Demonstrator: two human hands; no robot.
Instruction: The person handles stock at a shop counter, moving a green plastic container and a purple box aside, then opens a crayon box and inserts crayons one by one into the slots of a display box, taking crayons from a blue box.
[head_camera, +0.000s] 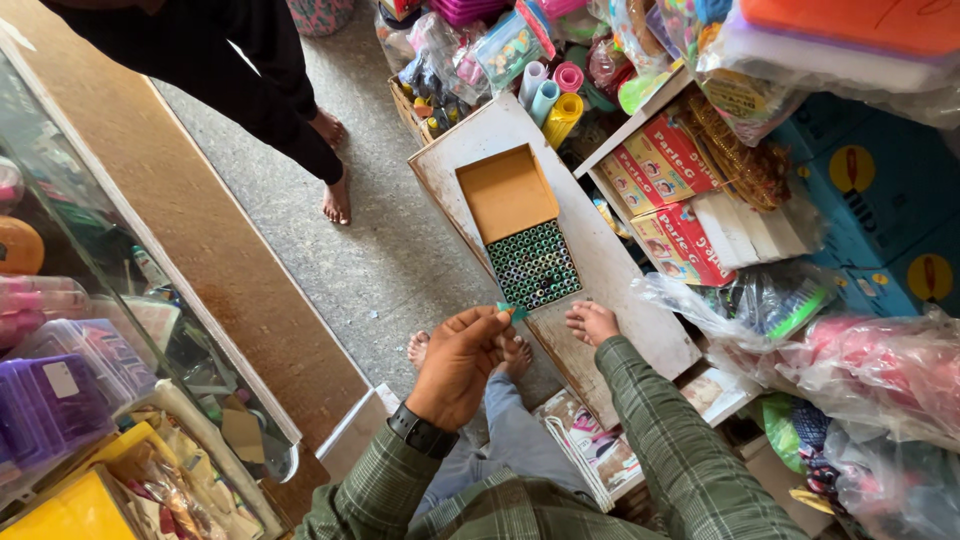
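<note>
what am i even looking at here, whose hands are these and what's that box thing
This is one picture from a camera worn on a person's head, looking down at their own two bare hands; there is no machine. The left hand, with a dark watch on its wrist, pinches a small green piece between its fingertips. The right hand rests on a worn white board. On that board lies an open cardboard box, its lid flipped back, packed with rows of small green round-topped pieces. Around it are shop goods: red packets, coloured rolls and plastic bags. A glass counter stands at the left. The bare feet at the top belong to another person.
</note>
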